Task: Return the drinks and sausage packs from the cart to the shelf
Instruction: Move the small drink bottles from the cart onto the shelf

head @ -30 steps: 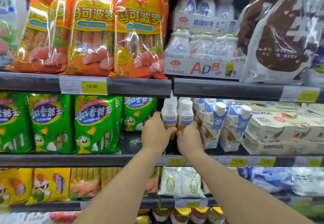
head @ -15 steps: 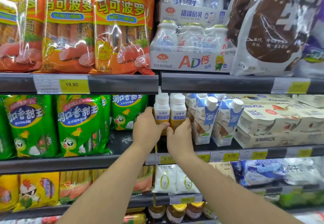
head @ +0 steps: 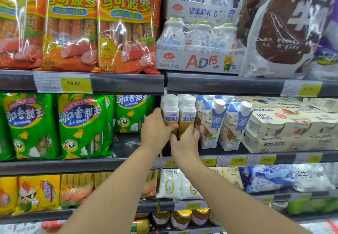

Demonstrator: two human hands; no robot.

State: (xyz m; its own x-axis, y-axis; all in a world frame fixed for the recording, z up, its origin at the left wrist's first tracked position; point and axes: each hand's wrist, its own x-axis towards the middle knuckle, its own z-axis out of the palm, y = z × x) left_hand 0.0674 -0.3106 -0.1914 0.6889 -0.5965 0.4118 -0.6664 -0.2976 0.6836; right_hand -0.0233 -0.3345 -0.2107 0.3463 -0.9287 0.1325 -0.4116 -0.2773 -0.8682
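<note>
Two small white-capped yogurt drink bottles stand side by side on the middle shelf (head: 128, 166). My left hand (head: 155, 131) wraps the left bottle (head: 171, 112) from its left side. My right hand (head: 184, 140) grips the lower part of the right bottle (head: 187, 113). Both bottles are upright, their bases hidden behind my hands. Green sausage packs (head: 82, 125) stand to the left on the same shelf, and orange sausage packs (head: 124, 25) fill the shelf above. The cart is out of view.
Blue-and-white drink cartons (head: 212, 124) stand right of the bottles, touching close, with boxed drink packs (head: 285, 129) further right. A bare gap of shelf (head: 128, 142) lies left of the bottles. Multipack bottles (head: 197, 37) and a brown bag (head: 285, 25) sit above; more goods below.
Both hands stay on the two bottles at the same spot on the shelf. The view has shifted so the shelves sit further left and higher in frame.
</note>
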